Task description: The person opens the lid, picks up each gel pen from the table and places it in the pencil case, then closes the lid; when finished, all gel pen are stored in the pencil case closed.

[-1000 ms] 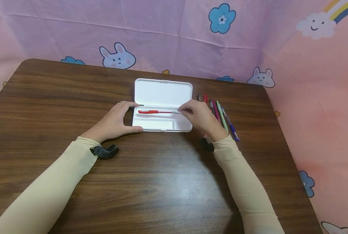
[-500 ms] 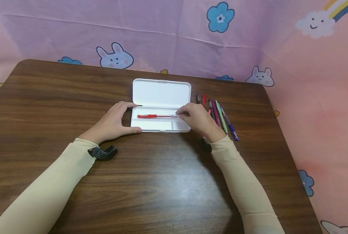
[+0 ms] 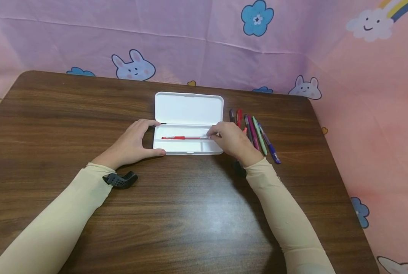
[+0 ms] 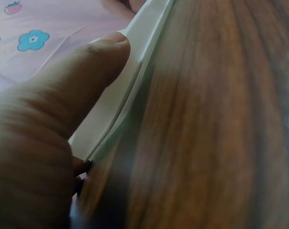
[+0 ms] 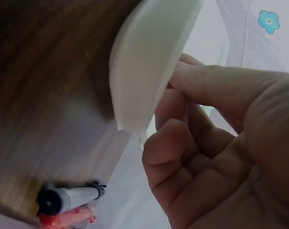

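Head view is showing the right hand (image 3: 234, 140) pinching the pale end of a red pen (image 3: 181, 137) between thumb and fingertips and laying it lengthwise into the long upper compartment of an open white pencil case (image 3: 188, 129). The left hand (image 3: 133, 142) is bracing the case's left end, its thumb pressing along the near edge and its fingers curling round the far corner at the hinge. To do this step well, I judge the pen should be kept level and parallel to the divider, lowered until its whole length is resting on the tray floor, and released only then, while the left hand is keeping the light case from sliding on the wooden table (image 3: 190, 213).

The pen is looking slim, with a red barrel and cap toward the left and a clear or silvery end under the right fingertips. It is lying inside the tray, just above the divider, with the lid flat on the table behind it. Five more pens (image 3: 255, 133) are lying side by side just right of the case, partly behind the right hand.
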A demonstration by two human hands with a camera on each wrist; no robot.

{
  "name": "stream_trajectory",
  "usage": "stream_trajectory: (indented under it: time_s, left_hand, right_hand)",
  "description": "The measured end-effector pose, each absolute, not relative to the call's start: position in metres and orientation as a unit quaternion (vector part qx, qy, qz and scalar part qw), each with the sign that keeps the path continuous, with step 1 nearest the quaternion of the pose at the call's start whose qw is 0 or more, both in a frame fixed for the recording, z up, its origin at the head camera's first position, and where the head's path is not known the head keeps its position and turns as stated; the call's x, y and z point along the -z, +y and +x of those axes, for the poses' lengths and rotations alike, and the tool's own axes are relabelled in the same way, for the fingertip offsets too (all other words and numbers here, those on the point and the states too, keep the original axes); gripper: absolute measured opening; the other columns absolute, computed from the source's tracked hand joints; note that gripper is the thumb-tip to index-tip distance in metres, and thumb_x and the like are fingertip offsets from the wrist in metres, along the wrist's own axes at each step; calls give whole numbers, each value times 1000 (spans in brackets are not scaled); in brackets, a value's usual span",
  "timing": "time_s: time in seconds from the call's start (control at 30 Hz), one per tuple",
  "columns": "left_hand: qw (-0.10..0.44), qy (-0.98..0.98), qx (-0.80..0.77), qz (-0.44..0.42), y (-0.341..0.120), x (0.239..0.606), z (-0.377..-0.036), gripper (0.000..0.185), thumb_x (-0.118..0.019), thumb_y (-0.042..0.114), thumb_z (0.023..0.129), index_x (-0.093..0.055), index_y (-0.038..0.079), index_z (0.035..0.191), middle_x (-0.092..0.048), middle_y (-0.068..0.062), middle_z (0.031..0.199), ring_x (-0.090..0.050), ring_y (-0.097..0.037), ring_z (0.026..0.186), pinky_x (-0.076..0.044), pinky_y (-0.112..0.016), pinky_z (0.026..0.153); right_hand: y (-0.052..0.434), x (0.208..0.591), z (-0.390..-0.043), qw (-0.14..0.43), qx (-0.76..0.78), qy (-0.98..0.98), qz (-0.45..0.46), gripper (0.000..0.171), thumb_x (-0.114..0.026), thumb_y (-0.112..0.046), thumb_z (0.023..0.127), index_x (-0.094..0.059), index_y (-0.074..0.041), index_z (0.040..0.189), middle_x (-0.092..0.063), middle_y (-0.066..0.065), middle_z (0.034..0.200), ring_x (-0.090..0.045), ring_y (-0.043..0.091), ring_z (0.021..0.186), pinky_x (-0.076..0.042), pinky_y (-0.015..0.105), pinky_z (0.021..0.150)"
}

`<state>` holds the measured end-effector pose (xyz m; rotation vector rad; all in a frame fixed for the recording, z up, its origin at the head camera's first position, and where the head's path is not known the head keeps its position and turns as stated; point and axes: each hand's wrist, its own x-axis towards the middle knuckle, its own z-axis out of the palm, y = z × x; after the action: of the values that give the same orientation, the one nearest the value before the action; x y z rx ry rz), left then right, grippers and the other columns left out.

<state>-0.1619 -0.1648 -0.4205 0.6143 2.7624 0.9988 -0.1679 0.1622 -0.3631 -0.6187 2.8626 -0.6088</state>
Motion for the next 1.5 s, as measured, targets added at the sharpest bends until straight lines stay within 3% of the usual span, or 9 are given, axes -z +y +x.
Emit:
stream_trajectory:
  time_s: [0.67, 0.87, 1.5]
  left_hand:
    - [72, 920, -328, 201, -165, 422, -161, 100, -81, 65, 79, -41, 12, 154, -42, -13, 156, -34, -35, 147, -31, -61, 118]
    - [72, 917, -335, 203, -163, 420, -161, 100, -82, 63, 79, -41, 11, 154, -42, -14, 156, -33, -35, 147, -30, -62, 118]
    - [68, 917, -334, 210, -166, 421, -162, 98, -82, 63, 80, -41, 12, 154, -42, -12, 157, -33, -34, 148, -29, -60, 119]
  right_hand:
    - [176, 353, -171, 91, 231, 950, -190, 19, -69, -13, 101, -76, -8, 117, -74, 8, 108, -63, 22, 93, -55, 38, 82]
    - [191, 341, -172, 56, 265, 942, -199, 26, -72, -15, 99, -72, -4, 123, -70, 11, 104, -64, 25, 92, -55, 40, 82]
    - [223, 315, -166, -29, 318, 931, -179, 51, -75, -10, 95, -58, -5, 144, -64, 17, 124, -65, 30, 109, -54, 51, 97]
